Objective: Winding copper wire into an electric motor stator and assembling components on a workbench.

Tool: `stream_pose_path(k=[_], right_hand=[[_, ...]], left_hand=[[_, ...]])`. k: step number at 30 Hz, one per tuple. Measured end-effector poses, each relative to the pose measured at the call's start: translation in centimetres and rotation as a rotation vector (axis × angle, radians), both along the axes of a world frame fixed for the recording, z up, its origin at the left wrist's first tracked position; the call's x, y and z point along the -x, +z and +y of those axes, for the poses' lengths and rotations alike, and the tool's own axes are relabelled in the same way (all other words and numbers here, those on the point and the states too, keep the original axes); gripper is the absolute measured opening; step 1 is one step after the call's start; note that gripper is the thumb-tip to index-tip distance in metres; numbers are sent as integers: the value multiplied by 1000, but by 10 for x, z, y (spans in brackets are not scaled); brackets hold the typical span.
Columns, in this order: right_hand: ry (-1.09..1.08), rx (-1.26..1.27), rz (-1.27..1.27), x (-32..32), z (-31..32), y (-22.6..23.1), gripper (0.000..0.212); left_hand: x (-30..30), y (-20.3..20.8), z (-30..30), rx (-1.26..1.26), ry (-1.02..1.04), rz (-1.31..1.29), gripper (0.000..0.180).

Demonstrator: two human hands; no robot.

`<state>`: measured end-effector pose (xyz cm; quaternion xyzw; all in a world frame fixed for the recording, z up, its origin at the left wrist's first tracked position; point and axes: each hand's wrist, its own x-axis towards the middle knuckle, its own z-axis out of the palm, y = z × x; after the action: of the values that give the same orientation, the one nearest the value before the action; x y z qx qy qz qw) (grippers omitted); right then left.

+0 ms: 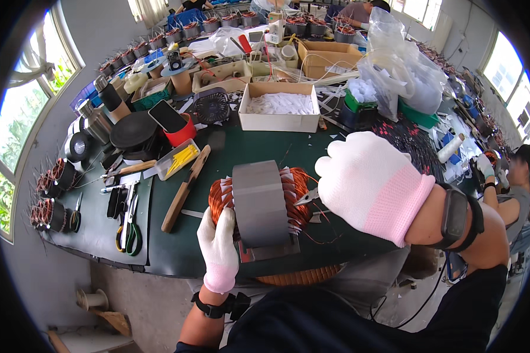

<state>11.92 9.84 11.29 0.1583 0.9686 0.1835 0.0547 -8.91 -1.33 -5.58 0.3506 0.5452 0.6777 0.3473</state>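
The motor stator [260, 207], a grey laminated core with copper windings at both ends, is held at the near edge of the dark green table [229, 147]. It is gripped from below and on its left end by the gloved left hand [218, 247]. The gloved right hand [368, 182] is clenched around small pliers [307, 197], whose metal tips are set against the right-hand winding. A white cardboard box [280, 107] stands well behind; a wooden-handled tool [185, 188] lies to the left.

A white-filled cardboard box [280, 107] sits top centre on the worktop [176, 247]; a wooden-handled tool [185, 188], green-handled scissors [131, 226] and a red cup [182, 130] lie left.
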Motion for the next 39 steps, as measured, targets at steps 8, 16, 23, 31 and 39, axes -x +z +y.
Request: stream_pose_path(k=[8,16,23,31,39], right_hand=[[93,-85,127,22,-6,-17,11],[147,28,-9,26,4,-7,11],[179,24,66,3,1,-10,11],[240,18,309,13,-6,-33,17],[194,53,-34,-6,-23,-45,16]], left_hand=[[-2,-4,2,-27,51,65,37],[-3,-10,5,-21,13,62,40],[0,-5,0,8,16,38,41],[-2,-9,3,-15,14,28,43],[-2,-5,2,2,45,69,40]])
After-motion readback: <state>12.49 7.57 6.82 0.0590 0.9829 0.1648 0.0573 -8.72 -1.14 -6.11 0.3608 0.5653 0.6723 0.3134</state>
